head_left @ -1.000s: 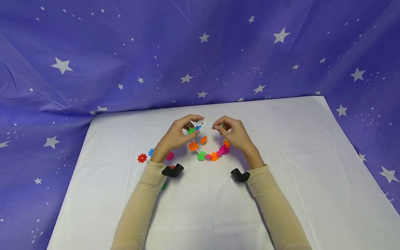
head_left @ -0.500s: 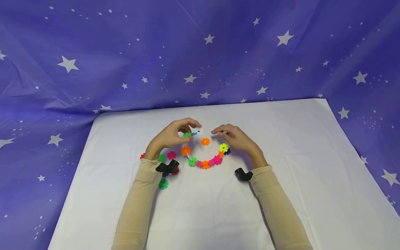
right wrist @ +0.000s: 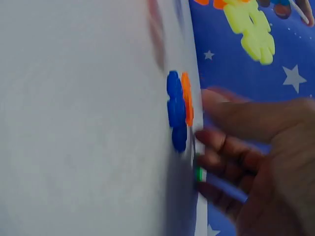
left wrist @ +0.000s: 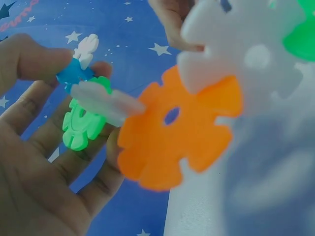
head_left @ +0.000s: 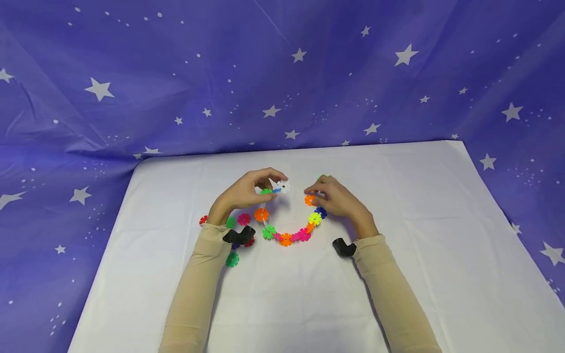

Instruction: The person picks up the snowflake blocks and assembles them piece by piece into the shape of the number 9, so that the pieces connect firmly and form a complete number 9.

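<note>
My left hand point(head_left: 247, 189) pinches a string of joined plastic flower discs near one end. The thumb and a finger are on the blue disc point(left wrist: 74, 73), with a white disc point(head_left: 284, 187) past it and a green disc point(left wrist: 81, 123) beside the fingers. From there the string curves down through an orange disc point(left wrist: 172, 130) and pink discs point(head_left: 304, 234) to a yellow disc point(head_left: 315, 219). My right hand point(head_left: 337, 198) hovers with bent fingers over a loose orange disc point(right wrist: 187, 98); whether they touch is unclear. A dark blue disc point(right wrist: 176, 110) lies beside it.
Several loose discs lie around my left wrist, among them a green disc point(head_left: 232, 260) and a pink disc point(head_left: 243, 219). Another green disc point(head_left: 323, 177) lies beyond my right hand. White cloth point(head_left: 397, 264) covers the table; a starry purple curtain point(head_left: 247, 73) hangs behind.
The loose orange disc has shifted right, under my right hand. My left hand still holds the string, which has moved slightly left and lower. My right hand has come lower.
</note>
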`<state>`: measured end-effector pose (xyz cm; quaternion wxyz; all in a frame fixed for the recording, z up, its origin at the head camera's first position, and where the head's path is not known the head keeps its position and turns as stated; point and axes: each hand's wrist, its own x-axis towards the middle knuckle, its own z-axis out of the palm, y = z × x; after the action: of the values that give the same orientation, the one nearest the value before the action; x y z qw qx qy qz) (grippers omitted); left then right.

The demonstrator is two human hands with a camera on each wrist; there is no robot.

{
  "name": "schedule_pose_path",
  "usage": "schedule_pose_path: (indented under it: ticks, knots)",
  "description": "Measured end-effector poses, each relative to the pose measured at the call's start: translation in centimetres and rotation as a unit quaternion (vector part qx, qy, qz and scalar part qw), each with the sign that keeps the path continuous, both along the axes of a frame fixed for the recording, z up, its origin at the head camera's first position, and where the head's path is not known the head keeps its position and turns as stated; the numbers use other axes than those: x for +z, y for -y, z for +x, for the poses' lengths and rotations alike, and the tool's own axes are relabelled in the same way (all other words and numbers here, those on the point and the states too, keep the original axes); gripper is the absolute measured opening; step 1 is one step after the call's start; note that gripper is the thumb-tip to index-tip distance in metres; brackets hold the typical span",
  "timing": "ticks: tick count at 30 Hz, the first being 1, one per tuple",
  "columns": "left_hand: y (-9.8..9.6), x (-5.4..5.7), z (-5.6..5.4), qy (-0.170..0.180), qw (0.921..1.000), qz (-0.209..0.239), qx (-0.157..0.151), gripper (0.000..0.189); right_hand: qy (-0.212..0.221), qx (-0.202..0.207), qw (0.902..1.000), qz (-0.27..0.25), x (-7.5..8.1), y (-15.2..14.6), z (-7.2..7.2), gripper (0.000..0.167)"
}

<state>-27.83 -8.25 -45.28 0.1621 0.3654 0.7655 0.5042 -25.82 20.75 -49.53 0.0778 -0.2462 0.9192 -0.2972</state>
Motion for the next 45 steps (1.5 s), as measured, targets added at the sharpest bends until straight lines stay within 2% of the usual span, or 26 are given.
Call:
schedule_pose_path:
  ticks: [4,9,12,15,19,22,26,28,34,45]
  knots:
    - [-0.2,0.1,0.3,0.004,0.9999,0.003,0.014,0.044,-0.006,-0.012,0.9982,0.059,-0.2,0.3,0.0,0.025]
    - [-0.7,0.3,0.5,-0.006,0.9994,0.008,0.033,0.041,0.035,-0.037,0.9978,0.041,0.1,0.5,0.2,0.016]
    - [-1.0,0.3,0.5,-0.018,0.9981,0.007,0.058,0.038,0.037,-0.051,0.9979,-0.009,0.6,0.4,0.2,0.010]
    - [-1.3,0.1,0.5,-0.021,0.9971,0.010,0.073,0.038,0.020,-0.052,0.9943,-0.091,1.4,0.5,0.3,0.009]
    - [-1.4,-0.1,0.4,-0.030,0.9972,0.013,0.067,0.042,0.020,-0.031,0.9777,-0.207,2.4,1.1,0.6,0.011]
    - [-1.7,-0.1,0.4,-0.061,0.9957,0.008,0.069,0.042,0.027,-0.021,0.9681,-0.248,3.3,1.9,1.0,0.009]
    - [-2.1,0.1,0.6,-0.101,0.9912,-0.001,0.086,0.040,0.011,-0.034,0.9673,-0.251,5.1,2.9,2.0,0.007]
    - [-2.2,0.2,0.7,-0.109,0.9896,-0.005,0.093,0.040,-0.003,-0.042,0.9677,-0.248,5.7,3.2,2.3,0.008]
    - [-2.3,0.4,0.7,-0.116,0.9869,-0.020,0.110,0.039,-0.018,-0.059,0.9628,-0.263,5.5,3.2,2.3,0.011]
    - [-2.6,0.3,0.8,-0.136,0.9822,-0.003,0.130,0.037,-0.011,-0.053,0.9563,-0.287,5.7,3.1,2.3,0.011]
